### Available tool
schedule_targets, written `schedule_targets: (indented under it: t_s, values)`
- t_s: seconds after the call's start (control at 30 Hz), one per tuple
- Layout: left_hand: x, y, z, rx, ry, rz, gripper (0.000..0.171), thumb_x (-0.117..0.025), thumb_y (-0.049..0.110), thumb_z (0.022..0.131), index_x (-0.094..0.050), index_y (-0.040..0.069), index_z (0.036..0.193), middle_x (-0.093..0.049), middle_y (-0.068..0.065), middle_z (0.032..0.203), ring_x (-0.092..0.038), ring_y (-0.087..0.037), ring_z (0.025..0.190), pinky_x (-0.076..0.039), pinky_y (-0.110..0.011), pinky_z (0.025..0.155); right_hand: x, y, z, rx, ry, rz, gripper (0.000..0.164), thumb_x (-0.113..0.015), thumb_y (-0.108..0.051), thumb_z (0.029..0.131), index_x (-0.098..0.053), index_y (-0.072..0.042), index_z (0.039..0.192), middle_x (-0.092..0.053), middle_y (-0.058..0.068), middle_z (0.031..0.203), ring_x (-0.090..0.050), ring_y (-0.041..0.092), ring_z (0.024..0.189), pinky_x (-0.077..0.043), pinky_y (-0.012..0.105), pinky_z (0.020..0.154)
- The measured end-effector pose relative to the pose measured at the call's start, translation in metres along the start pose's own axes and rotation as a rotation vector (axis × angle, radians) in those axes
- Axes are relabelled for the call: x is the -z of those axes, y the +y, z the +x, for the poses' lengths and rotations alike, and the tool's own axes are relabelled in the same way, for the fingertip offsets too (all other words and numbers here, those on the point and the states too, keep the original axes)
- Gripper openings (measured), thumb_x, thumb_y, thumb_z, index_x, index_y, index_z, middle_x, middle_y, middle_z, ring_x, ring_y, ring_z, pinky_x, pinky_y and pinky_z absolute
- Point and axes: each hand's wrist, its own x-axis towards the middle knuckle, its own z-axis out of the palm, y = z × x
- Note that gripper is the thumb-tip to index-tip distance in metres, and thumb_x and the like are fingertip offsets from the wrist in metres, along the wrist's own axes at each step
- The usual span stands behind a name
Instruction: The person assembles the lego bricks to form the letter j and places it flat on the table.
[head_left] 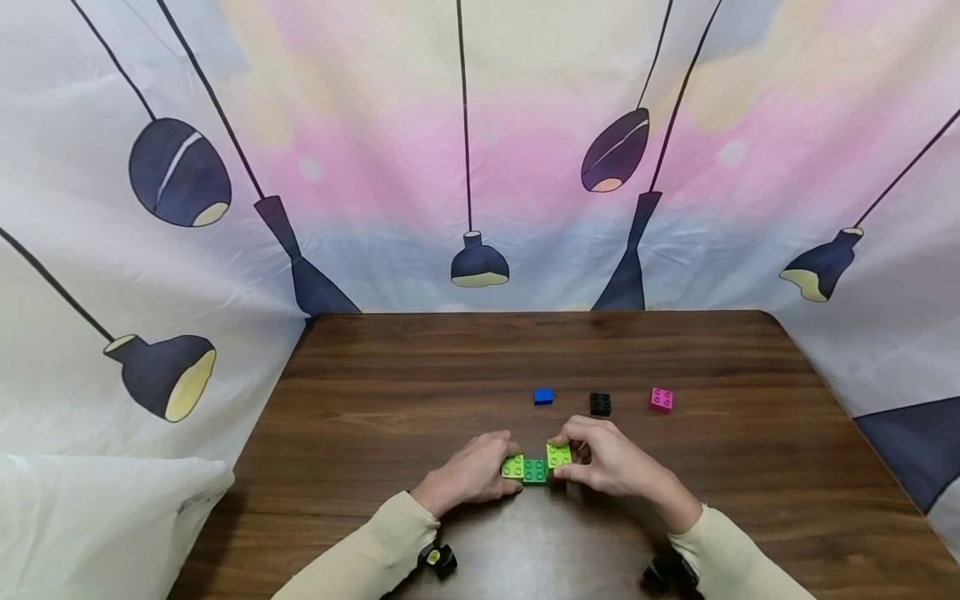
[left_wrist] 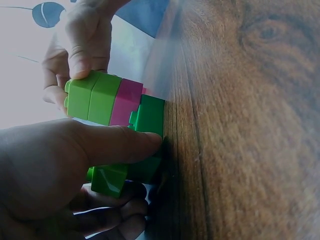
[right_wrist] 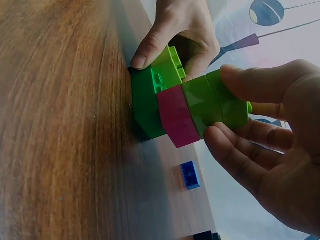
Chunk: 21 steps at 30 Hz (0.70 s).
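My left hand (head_left: 472,471) grips a dark green brick (head_left: 535,472) low at the tabletop, its thumb along the near side. On the left end of that brick sits a lime brick (head_left: 512,466). My right hand (head_left: 618,458) pinches a short stack between thumb and fingers: two lime bricks (right_wrist: 212,102) with a magenta brick (right_wrist: 178,117) at the bottom. The stack stands slightly tilted at the right end of the dark green brick, the magenta brick's lower edge right at the studs in the right wrist view.
Beyond the hands a blue brick (head_left: 543,397), a black brick (head_left: 600,404) and a pink brick (head_left: 661,399) lie apart in a loose row on the brown wooden table (head_left: 420,358). A printed cloth (head_left: 390,167) hangs behind the table and along its sides.
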Motion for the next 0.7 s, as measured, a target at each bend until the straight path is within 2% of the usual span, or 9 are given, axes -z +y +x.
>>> schedule_targets:
  t_s: [0.1, 0.2, 0.53, 0.7]
  values:
    - [-0.0004, 0.0005, -0.0009, 0.003, -0.004, -0.001, 0.030, -0.079, 0.030, 0.080, -0.071, 0.012, 0.102, -0.052, 0.007, 0.085, -0.046, -0.005, 0.072, -0.040, -0.020, 0.060, -0.0005, -0.0005, 0.0005, 0.013, -0.013, 0.004, 0.025, -0.080, -0.025, 0.081, -0.066, -0.019, 0.101, -0.058, -0.009, 0.092, -0.056, 0.010, 0.072, -0.051, 0.025, 0.060]
    - [0.0010, 0.0009, -0.0005, 0.003, -0.003, 0.006, 0.029, -0.079, 0.031, 0.080, -0.071, 0.013, 0.101, -0.052, 0.007, 0.085, -0.047, -0.005, 0.073, -0.040, -0.020, 0.061, -0.0002, -0.0001, 0.0023, 0.027, -0.018, 0.003, 0.025, -0.079, -0.025, 0.082, -0.066, -0.019, 0.101, -0.058, -0.010, 0.092, -0.056, 0.010, 0.071, -0.050, 0.022, 0.060]
    - [0.0016, 0.0002, -0.0012, -0.013, 0.011, 0.013, 0.026, -0.079, 0.030, 0.079, -0.070, 0.014, 0.097, -0.051, 0.007, 0.083, -0.047, -0.005, 0.072, -0.039, -0.020, 0.060, 0.0001, 0.0025, 0.0016, 0.021, -0.025, -0.014, 0.025, -0.078, -0.028, 0.083, -0.064, -0.021, 0.102, -0.056, -0.012, 0.091, -0.054, 0.006, 0.072, -0.048, 0.020, 0.059]
    - [0.0007, -0.0002, -0.0015, -0.005, 0.001, 0.012, 0.030, -0.079, 0.032, 0.080, -0.071, 0.013, 0.103, -0.053, 0.007, 0.086, -0.049, -0.005, 0.075, -0.041, -0.020, 0.062, -0.0005, 0.0030, 0.0009, 0.015, -0.031, -0.008, 0.025, -0.078, -0.029, 0.083, -0.064, -0.022, 0.101, -0.056, -0.012, 0.091, -0.053, 0.006, 0.072, -0.048, 0.021, 0.060]
